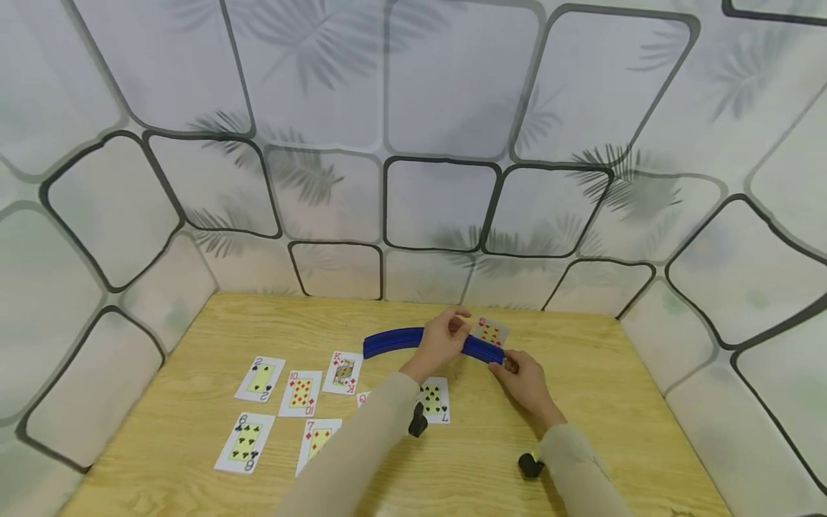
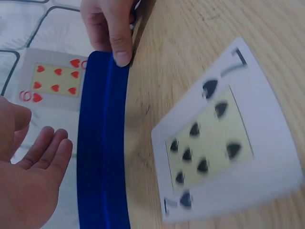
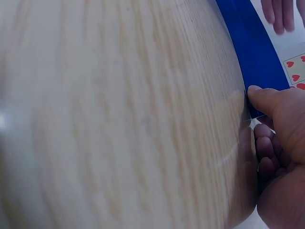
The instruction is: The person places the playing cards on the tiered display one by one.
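A curved blue playing-card holder point(image 1: 394, 339) lies across the far part of the table. Near its right end a six of hearts point(image 1: 489, 332) stands upright in it, seen face-on in the left wrist view point(image 2: 57, 80). My right hand point(image 1: 525, 380) pinches the holder's right end, thumb on the near side in the right wrist view point(image 3: 281, 114). Just left of the six, my left hand point(image 1: 442, 341) hovers at the holder with loosely extended fingers and no card in them. A seven of spades point(image 1: 435, 401) lies face up in front of the holder.
Face-up cards lie to the left: two of spades point(image 1: 260, 379), ten of diamonds point(image 1: 300, 394), king of diamonds point(image 1: 343, 373), six of clubs point(image 1: 245, 443) and seven of diamonds point(image 1: 318, 438). My left forearm partly covers another red card point(image 1: 362, 398). A patterned wall point(image 1: 426, 276) borders the wooden table point(image 1: 620, 424).
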The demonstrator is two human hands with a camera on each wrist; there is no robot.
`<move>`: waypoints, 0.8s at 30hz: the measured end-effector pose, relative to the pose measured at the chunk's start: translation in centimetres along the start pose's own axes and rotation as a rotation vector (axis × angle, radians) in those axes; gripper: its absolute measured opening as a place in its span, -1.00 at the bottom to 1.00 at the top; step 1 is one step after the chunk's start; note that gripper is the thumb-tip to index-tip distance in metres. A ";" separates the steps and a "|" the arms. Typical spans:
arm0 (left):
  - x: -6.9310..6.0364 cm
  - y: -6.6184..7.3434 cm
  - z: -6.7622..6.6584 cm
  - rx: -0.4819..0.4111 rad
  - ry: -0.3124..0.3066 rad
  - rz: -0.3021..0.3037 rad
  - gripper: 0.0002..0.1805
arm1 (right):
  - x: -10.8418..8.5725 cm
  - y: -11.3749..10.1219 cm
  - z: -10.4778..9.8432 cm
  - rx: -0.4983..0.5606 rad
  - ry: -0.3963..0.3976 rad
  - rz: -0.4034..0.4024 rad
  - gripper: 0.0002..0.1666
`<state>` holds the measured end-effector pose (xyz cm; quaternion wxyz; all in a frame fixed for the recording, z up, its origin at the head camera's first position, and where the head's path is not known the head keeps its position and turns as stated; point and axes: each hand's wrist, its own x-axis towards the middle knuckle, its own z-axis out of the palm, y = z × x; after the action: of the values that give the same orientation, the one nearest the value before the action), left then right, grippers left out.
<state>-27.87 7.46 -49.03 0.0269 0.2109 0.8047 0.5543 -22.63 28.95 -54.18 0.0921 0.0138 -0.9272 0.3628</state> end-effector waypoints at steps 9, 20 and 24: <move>-1.9 -1.3 -3.1 0.131 -0.043 0.039 -0.69 | -0.1 0.6 -0.2 -0.014 -0.024 0.000 -0.70; -5.3 -1.9 -5.6 0.374 -0.125 0.050 -0.57 | -0.1 0.6 0.1 -0.015 -0.032 0.011 -0.73; -6.5 -2.2 -6.0 0.449 -0.143 0.048 -0.53 | 0.0 0.7 0.2 -0.020 -0.031 0.007 -0.74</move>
<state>-24.27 -0.85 -49.98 0.0230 0.2692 0.8987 0.3455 -22.75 29.32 -54.74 0.0765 0.0151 -0.9321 0.3536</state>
